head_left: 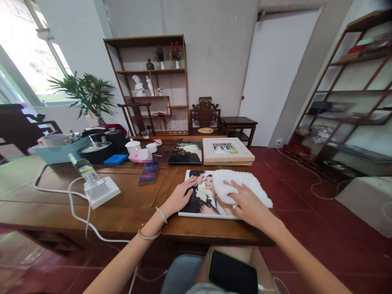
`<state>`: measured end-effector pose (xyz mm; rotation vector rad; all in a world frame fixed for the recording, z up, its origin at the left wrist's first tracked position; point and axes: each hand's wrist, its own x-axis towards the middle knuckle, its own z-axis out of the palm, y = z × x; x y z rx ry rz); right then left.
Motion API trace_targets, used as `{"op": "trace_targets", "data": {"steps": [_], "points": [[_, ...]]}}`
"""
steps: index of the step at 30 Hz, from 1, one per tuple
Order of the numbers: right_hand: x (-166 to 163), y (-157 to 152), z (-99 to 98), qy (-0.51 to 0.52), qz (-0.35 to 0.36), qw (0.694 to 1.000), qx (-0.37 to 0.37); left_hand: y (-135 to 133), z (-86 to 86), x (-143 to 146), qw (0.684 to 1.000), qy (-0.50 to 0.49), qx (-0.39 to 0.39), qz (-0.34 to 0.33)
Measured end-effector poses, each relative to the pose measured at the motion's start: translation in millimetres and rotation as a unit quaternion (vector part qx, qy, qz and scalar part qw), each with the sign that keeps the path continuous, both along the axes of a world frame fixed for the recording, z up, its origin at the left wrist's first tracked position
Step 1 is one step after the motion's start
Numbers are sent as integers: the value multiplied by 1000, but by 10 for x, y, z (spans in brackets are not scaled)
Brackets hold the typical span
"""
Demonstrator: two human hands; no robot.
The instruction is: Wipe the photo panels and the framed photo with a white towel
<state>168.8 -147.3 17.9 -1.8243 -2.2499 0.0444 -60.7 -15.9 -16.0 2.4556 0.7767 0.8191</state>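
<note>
Lying flat, photo print (202, 196) lengthwise left-right.

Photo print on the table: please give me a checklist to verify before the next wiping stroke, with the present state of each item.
1. Left hand steadies the print: ok, fingers rest on its left edge.
2. Right hand presses the cloth: ok.
3. Cloth lies on the print: ok, it covers the right part.
4. Print lies flat on the table: ok, though close to the near edge.
5. Cloth is clean and dry: cannot tell.
6. Phone on the lap is secure: cannot tell.
</note>
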Motion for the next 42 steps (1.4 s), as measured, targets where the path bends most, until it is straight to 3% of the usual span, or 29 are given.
{"op": "trace_targets", "data": {"steps": [8, 13, 17, 24, 27, 31, 38, 42], "points": [[-648, -47, -26, 27, 119, 992, 18, 16, 84, -1, 980, -132, -147, 19], [-878, -74, 10, 46, 145, 988, 11, 15, 128, 17, 976, -148, -157, 27], [-716, -193, -13, 70, 116, 991, 17, -41, 96, 32, 981, -125, -144, 26], [-70, -397, -100, 48, 9, 998, 36, -93, 63, 47, 998, -45, -35, -22], [163, -275, -113, 37, -41, 997, 51, -89, 61, 49, 999, -35, -25, -25], [201, 74, -38, 56, -34, 997, 49, -91, 48, 50, 1000, -22, -8, -15], [-357, 726, 211, 77, 61, 995, 24, -125, 83, 48, 999, -19, -6, -31], [-607, 931, 251, 79, 83, 993, 16, -146, 128, 46, 999, -1, -3, -34]]}}
